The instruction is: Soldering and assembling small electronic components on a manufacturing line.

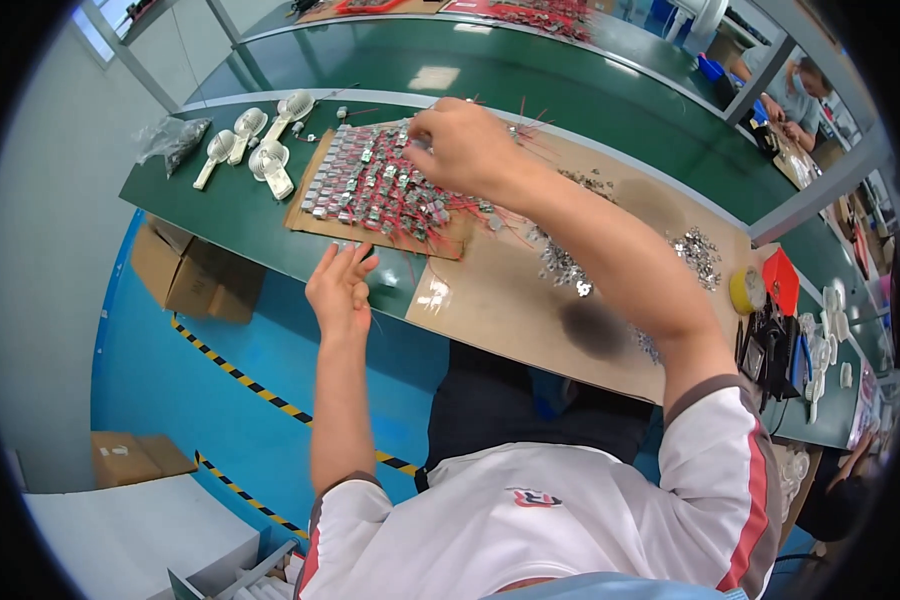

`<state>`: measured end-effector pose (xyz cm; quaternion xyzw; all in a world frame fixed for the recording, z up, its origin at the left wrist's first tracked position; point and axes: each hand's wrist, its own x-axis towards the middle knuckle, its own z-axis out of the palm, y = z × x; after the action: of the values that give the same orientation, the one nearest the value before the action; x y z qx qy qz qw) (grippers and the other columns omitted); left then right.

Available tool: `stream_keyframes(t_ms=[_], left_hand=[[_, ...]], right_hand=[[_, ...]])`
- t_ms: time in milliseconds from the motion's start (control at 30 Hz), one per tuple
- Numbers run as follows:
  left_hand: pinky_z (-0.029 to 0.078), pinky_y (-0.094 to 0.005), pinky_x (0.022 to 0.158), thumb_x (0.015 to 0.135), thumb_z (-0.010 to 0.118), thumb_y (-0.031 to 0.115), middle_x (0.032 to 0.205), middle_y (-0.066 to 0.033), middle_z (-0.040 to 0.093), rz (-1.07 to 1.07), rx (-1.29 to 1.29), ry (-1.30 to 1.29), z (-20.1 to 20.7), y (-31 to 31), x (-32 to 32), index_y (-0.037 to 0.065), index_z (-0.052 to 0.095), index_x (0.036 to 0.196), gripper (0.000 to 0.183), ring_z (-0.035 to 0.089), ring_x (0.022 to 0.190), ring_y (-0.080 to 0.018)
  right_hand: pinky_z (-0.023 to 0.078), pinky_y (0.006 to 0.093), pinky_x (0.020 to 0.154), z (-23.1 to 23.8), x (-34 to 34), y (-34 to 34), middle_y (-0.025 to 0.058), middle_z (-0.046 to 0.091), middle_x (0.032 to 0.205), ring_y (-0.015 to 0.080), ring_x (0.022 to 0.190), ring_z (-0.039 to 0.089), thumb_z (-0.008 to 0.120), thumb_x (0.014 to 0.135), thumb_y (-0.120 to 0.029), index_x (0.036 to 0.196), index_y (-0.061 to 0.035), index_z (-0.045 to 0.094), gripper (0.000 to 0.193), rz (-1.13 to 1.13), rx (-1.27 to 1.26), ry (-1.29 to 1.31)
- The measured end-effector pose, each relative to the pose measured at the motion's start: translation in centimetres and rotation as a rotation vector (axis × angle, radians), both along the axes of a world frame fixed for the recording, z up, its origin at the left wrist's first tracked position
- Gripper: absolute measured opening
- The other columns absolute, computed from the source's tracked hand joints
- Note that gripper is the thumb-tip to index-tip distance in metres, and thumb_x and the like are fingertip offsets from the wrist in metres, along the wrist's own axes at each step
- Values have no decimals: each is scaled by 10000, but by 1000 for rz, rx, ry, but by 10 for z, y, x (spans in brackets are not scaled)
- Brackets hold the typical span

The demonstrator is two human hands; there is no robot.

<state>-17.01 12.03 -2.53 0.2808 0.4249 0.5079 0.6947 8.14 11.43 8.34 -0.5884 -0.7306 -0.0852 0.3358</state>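
Rows of small silver motor-like parts with red wires [365, 185] cover a cardboard sheet [295, 218] on the green bench. Over the far right part of these rows is my right hand [462, 145], its fingers bent together and pointing down to the left. What lies between those fingertips is hidden. My left hand [340, 288] is just off the bench's near edge, below the cardboard, palm up with curled fingers. A tiny silvery bit shows at its fingertips, too small to name.
White handheld fans [270, 165] and a clear plastic bag [175, 142] lie at the left. Small metal pieces [565, 265] are heaped on brown paper [490, 300]. A yellow tape roll [747, 290] and red bin [781, 280] stand right. Another person [800, 105] works far right.
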Motion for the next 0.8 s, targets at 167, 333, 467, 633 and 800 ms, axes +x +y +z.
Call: stream_keyframes(t_ms=[167, 333, 467, 633, 800], left_hand=[[314, -201, 392, 939, 691, 67, 1235, -338, 643, 57, 0, -63, 6, -4, 3, -97, 170, 1572, 836, 752, 836, -249], [317, -205, 385, 957, 667, 89, 1241, -355, 633, 117, 60, -72, -2, -2, 14, -93, 144, 1578, 833, 758, 884, -252], [318, -205, 375, 970, 647, 97, 1290, -373, 599, 115, 94, -96, -5, 11, 18, -86, 124, 1587, 829, 760, 909, -272], [310, -220, 357, 985, 642, 99, 1387, -340, 553, 90, 89, -24, -5, 9, 16, -22, 154, 1590, 788, 768, 848, -310], [296, -217, 351, 986, 652, 105, 1409, -304, 558, 42, 145, 40, -6, 3, 12, -28, 207, 1568, 744, 765, 776, -306]], right_hand=[[548, 442, 934, -13, 43, 55, 235, 734, 1076, 374, 1037, 703, 731, 820, -220, 1217, -52, 713, 432, -213, -127, 99], [531, 444, 987, -34, 117, 45, 250, 659, 1180, 402, 1111, 650, 773, 750, -247, 1364, -88, 622, 652, -289, -518, -248], [519, 465, 999, -69, 122, 53, 259, 621, 1232, 411, 1165, 609, 783, 696, -229, 1442, -108, 536, 794, -82, -577, -282], [535, 482, 920, -79, 127, 65, 215, 659, 1140, 410, 1051, 644, 769, 702, -215, 1273, -80, 616, 606, -27, -607, -257], [544, 491, 838, -72, 142, 57, 168, 670, 1000, 410, 928, 662, 751, 719, -184, 1125, -68, 651, 434, 63, -524, -327]])
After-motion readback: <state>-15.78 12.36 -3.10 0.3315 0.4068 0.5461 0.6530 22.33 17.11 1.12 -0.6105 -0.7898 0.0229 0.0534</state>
